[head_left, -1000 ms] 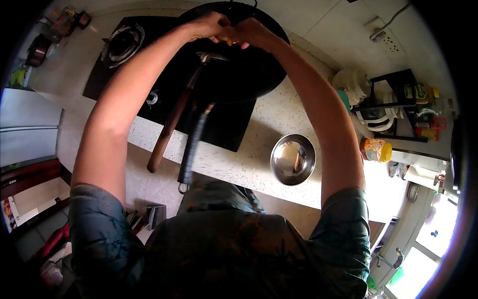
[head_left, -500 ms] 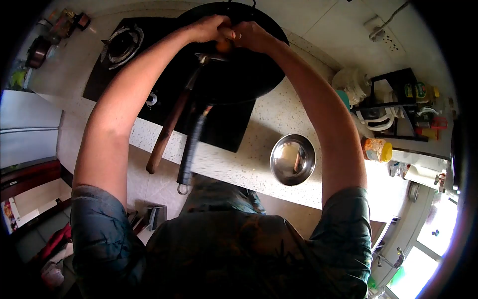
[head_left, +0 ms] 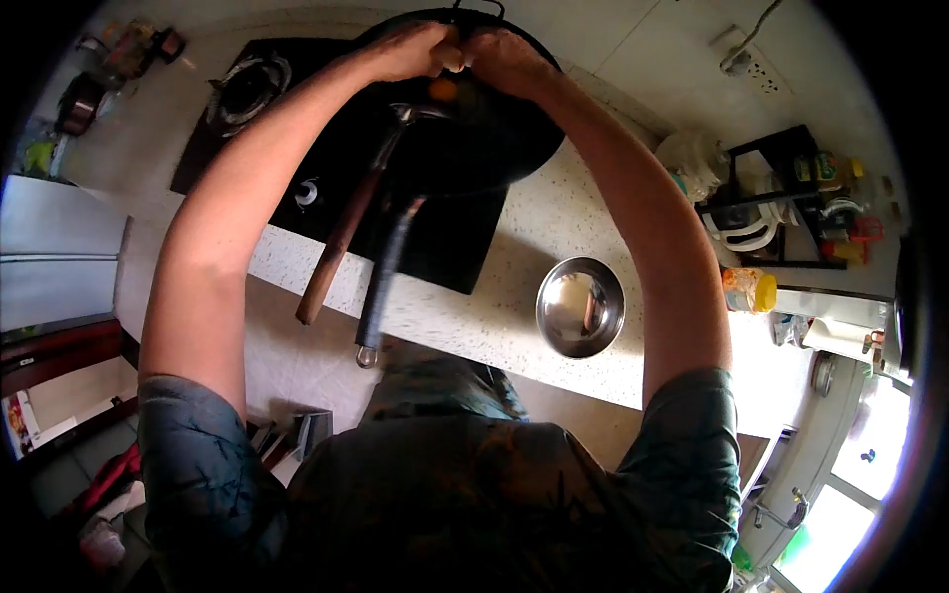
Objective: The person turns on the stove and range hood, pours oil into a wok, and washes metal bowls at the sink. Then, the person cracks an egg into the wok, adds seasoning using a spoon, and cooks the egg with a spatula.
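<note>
My left hand (head_left: 425, 51) and my right hand (head_left: 504, 61) meet over the far part of a large black wok (head_left: 504, 163). Both are closed, fingertips together around what looks like an eggshell, mostly hidden by the fingers. Just below them a round orange egg yolk (head_left: 444, 91) shows against the dark wok. A cooking utensil with a metal head and wooden handle (head_left: 341, 247) rests in the wok, its handle sticking out toward me. Beside it the wok's wrapped black handle (head_left: 380, 287) points my way over the counter edge.
A steel bowl (head_left: 581, 308) stands on the speckled counter (head_left: 465, 331) at the right. The second burner (head_left: 247, 94) is at the left of the black stove. A rack (head_left: 761, 212) with jars and a yellow-lidded jar (head_left: 748, 290) stand farther right. An outlet (head_left: 751, 64) is on the wall.
The orange yolk now shows separate and rounder below my hands, which are slightly farther apart. The view has shifted a little; the utensil and bowl keep their places.
</note>
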Motion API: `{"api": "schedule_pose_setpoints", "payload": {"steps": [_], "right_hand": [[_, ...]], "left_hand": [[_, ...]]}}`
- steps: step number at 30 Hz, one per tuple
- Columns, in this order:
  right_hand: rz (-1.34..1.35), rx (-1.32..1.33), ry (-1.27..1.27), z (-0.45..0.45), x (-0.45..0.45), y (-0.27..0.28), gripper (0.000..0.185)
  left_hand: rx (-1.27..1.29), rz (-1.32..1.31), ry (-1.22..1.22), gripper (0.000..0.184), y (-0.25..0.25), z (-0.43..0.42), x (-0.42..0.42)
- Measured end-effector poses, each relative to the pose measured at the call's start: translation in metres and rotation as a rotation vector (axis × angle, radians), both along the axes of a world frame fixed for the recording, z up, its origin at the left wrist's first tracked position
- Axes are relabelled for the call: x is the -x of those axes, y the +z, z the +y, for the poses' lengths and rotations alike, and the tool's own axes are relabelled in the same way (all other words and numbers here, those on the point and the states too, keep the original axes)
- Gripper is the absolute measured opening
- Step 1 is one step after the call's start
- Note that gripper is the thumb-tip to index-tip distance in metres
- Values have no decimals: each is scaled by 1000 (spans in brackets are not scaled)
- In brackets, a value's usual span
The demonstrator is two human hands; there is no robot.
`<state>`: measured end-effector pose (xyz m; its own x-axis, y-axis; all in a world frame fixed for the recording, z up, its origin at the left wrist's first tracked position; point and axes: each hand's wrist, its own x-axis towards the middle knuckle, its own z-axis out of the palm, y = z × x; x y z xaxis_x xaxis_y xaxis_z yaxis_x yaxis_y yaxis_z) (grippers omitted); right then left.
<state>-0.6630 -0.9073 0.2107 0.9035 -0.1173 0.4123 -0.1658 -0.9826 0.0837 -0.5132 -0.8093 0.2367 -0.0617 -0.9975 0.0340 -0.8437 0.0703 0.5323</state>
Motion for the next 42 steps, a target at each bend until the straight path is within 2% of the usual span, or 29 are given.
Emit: {"api": "schedule_pose_setpoints", "payload": {"steps": [1,5,6,8,10,13,14,16,17,18,19,20,22,25,26,27,29,30,31,32,34,36,37,40,42], "right_hand": [[25,-88,-40,3,1,7,13],[-41,-125,25,14,7,24,13],[-61,-118,7,17,7,26,12],[-83,-108,-12,21,7,28,12],[-93,-22,-39,25,9,27,11],[-92,-40,-122,20,7,20,14],[-96,-33,-123,19,9,21,14],[-299,-787,-323,19,16,23,17],[-305,-780,-321,21,20,27,17],[-521,-1137,-234,25,26,29,17],[-739,-1490,-132,31,32,32,19],[-746,-1484,-132,44,39,42,19],[-752,-1774,-23,72,52,64,18],[-746,-1751,-81,132,79,92,18],[-770,-1664,-193,148,86,92,19],[-733,-1648,-117,168,101,83,19],[-713,-1377,-101,205,128,80,17],[-730,-1497,-92,221,140,81,16],[-798,-1774,-269,248,154,95,17],[-846,-1821,-382,268,166,98,20],[-804,-1763,-378,295,194,85,22],[-748,-1718,-455,320,217,69,22],[-701,-1614,-524,330,227,58,22],[-783,-1744,-589,363,267,45,30],[-951,-1720,-458,384,288,40,33]], "left_hand": [[3,-2,1,29,3,2,0],[166,-68,-63,24,8,9,0],[225,-105,-84,29,8,9,0],[212,-80,-72,24,11,10,2],[199,-56,-59,26,13,12,4],[276,-88,-45,30,10,19,6],[258,-10,3,32,10,21,6],[242,66,48,34,13,30,6],[193,287,88,29,17,41,8],[140,508,125,29,19,51,13],[68,591,163,33,31,64,23],[70,589,156,33,34,75,30],[23,952,89,36,40,96,44],[20,1156,76,36,56,137,76],[30,1193,79,36,59,159,81],[2,1252,49,35,60,177,95],[-61,1248,77,34,74,208,126],[-79,1261,102,35,80,224,143],[-94,1274,103,36,78,239,156],[-105,1287,135,35,70,252,167],[-85,1216,154,35,56,275,191],[-118,1249,91,35,29,289,207],[-158,1318,101,37,17,296,218],[-247,1350,79,38,0,308,252],[-414,1314,-8,40,-4,310,266]]}}
